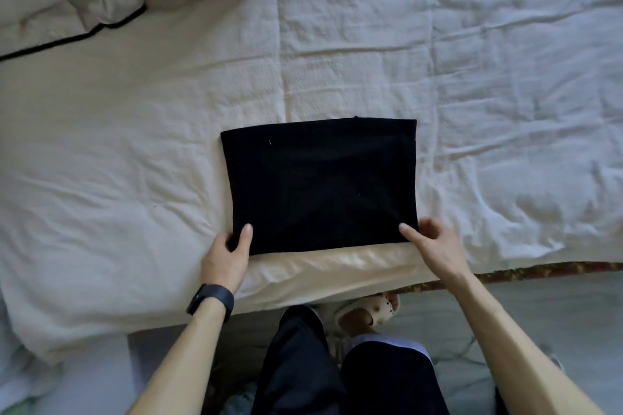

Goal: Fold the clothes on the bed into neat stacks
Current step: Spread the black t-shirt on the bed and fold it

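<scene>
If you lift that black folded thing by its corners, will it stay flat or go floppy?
Probably floppy: the black folded cloth is thin fabric lying flat on the bed sheet, so its middle would likely sag. Likely light too: the left hand and right hand hold only its near corners.

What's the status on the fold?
Left hand pinches garment, near-left corner. Right hand pinches near-right corner. Folded flat on bed. Pillows apart, far left.
</scene>
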The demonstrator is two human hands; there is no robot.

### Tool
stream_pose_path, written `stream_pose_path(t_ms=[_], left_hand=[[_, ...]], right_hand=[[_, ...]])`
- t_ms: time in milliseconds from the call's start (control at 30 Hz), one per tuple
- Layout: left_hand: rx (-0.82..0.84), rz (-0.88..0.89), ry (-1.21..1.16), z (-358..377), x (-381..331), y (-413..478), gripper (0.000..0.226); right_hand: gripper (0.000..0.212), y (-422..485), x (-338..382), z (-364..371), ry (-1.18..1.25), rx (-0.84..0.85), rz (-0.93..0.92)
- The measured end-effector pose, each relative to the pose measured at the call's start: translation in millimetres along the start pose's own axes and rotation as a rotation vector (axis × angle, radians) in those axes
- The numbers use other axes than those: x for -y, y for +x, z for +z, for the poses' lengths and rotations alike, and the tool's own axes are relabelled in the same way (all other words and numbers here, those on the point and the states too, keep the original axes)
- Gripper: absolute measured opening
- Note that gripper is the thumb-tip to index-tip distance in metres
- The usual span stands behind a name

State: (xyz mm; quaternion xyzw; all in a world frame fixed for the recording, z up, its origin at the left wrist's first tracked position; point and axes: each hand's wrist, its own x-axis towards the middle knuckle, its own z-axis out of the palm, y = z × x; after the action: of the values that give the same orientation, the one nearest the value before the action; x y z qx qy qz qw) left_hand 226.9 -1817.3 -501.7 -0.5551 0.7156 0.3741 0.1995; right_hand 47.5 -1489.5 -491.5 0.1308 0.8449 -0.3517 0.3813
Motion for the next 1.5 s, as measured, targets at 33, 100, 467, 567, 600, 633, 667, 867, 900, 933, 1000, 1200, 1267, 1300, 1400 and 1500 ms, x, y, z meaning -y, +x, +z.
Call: stream_pose_path(t_ms=[33, 100, 467, 567, 600, 633, 667, 867, 900, 933, 1000, 1200, 1267, 1300, 1400, 1500], left_hand=[[0.011, -0.042, -0.013, 3, 4, -3, 0.068], [0.014, -0.103, -0.132, 7, 6, -4, 0.061], [-0.271, -0.133, -0.352, 10, -1, -32, 0.042], [-0.224, -0.147, -0.321, 13, 5, -35, 0.039], [-0.180, -0.151, -0.297, 13, 5, -35, 0.038], [-0.146, -0.148, -0.265, 14, 5, -34, 0.036], [-0.148, -0.132, -0.223, 16, 3, -34, 0.035], [-0.441, 0.569, 0.368, 32, -37, -29, 0.064], [-0.368, 0.676, 0.444, 41, -51, -26, 0.067], [-0.288, 0.755, 0.520, 52, -63, -20, 0.067], [-0.174, 0.854, 0.668, 69, -79, -3, 0.066], [-0.246, 0.710, 0.678, 36, -67, 86, 0.063], [-0.265, 0.684, 0.699, 29, -67, 93, 0.063], [-0.295, 0.685, 0.690, 32, -71, 88, 0.064], [-0.289, 0.791, 0.640, 59, -86, 56, 0.065], [-0.227, 0.865, 0.638, 66, -86, 54, 0.065]], right_hand=[[0.036, -4, -3, 1, -0.045, -0.024, -0.014], [0.044, -6, -6, 5, -0.114, -0.077, -0.035], [0.027, -16, -14, 14, 0.322, -0.369, 0.084], [0.018, -21, -25, 14, 0.360, -0.358, 0.105], [0.017, -21, -27, 16, 0.386, -0.329, 0.128], [0.017, -20, -26, 17, 0.389, -0.299, 0.151], [0.019, -20, -24, 19, 0.358, -0.279, 0.165], [0.048, -28, 23, 67, -0.228, -0.493, -0.237], [0.050, -27, 36, 86, -0.309, -0.475, -0.360], [0.053, -24, 47, 106, -0.400, -0.427, -0.460], [0.059, -6, 63, 136, -0.593, -0.303, -0.563], [0.063, 92, 64, 82, -0.805, -0.355, -0.358], [0.063, 104, 68, 57, -0.735, -0.416, -0.160], [0.064, 102, 70, 54, -0.709, -0.440, -0.133], [0.066, 71, 74, 82, -0.728, -0.433, -0.394], [0.064, 48, 54, 110, -0.888, -0.294, -0.687]])
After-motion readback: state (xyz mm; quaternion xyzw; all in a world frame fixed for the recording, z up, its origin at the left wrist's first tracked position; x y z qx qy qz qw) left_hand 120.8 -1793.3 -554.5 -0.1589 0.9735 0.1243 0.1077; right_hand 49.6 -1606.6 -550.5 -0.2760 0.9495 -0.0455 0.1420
